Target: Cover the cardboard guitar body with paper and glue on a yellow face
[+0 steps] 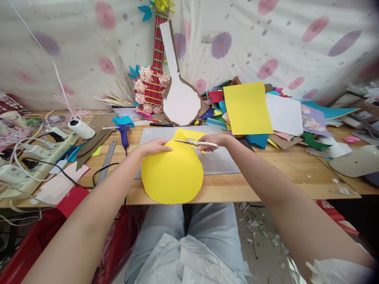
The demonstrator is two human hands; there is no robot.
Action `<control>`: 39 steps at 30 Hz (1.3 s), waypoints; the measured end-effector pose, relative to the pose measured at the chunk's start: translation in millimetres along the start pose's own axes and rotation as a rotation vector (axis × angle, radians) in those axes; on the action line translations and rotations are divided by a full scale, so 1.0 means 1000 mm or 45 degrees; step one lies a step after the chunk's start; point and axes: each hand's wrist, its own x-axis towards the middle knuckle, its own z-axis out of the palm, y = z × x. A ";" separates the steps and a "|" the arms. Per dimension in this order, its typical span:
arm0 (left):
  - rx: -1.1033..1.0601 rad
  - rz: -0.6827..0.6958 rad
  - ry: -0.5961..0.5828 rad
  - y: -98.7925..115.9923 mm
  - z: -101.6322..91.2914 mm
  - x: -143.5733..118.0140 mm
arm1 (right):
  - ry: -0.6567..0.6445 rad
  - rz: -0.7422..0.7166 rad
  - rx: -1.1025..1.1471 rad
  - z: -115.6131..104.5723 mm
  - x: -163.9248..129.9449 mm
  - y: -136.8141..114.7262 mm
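A rounded yellow paper sheet [172,173] tilts over the front of the table, its upper edge pinched by my left hand [156,146]. My right hand [212,141] is wrapped round the handles of a pair of scissors [207,144]. The blades point left and lie at the paper's top edge, close to my left fingers. A yellow offcut [187,135] stands off behind the blades. Under the paper is a grey cutting mat [219,163], partly covered.
Behind stand a white guitar-shaped cardboard cutout [182,100] and a red decorated paper guitar [155,83]. At left are a blue glue gun [123,134], a metal ruler [107,161], thread [81,129] and power strips. Coloured sheets, including a yellow square [247,108], pile up at right.
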 end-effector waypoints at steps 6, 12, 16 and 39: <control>-0.005 -0.004 -0.026 0.001 -0.001 0.001 | 0.003 -0.003 -0.060 -0.001 -0.002 0.000; 0.025 -0.040 -0.063 0.008 0.002 0.002 | -0.048 -0.056 -0.145 0.001 0.002 -0.010; 0.032 -0.044 -0.094 0.012 0.004 0.003 | -0.065 -0.106 -0.117 0.002 0.009 -0.009; 0.121 -0.098 -0.044 0.016 0.003 0.003 | -0.012 0.009 -0.026 0.000 0.005 -0.009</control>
